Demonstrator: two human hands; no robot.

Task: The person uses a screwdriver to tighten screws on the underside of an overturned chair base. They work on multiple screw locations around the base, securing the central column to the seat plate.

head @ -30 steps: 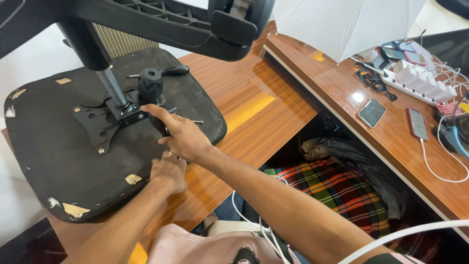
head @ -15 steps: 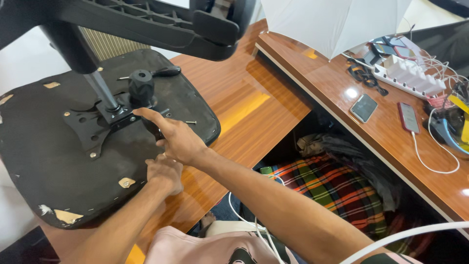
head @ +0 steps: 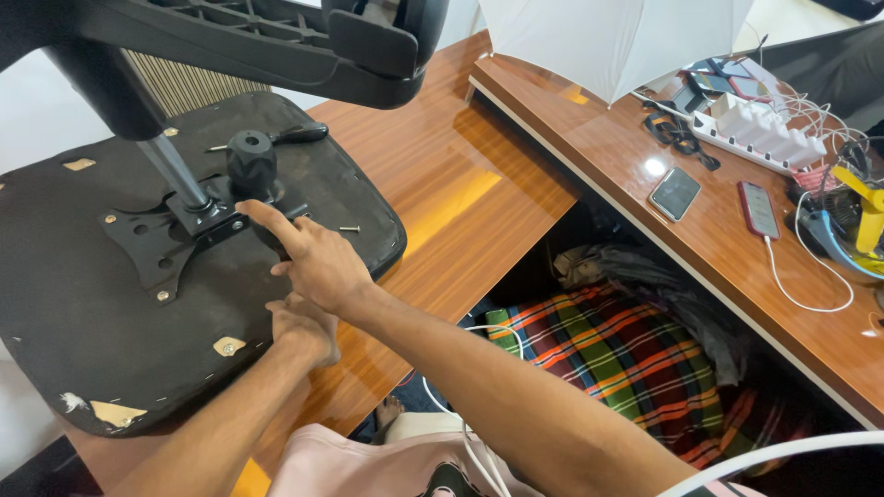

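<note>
An upturned chair seat point(head: 110, 313) lies on the wooden table point(head: 460, 184).

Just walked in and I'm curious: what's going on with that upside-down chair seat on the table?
A person has a black chair seat lying underside-up on a wooden table. Their right hand rests on the metal bracket at its middle, index finger pointing at it. The left hand sits just below, at the seat's edge. A screwdriver and a loose screw lie on the seat.

two dark phone screens point(head: 675, 193), apparently off, desk
</note>
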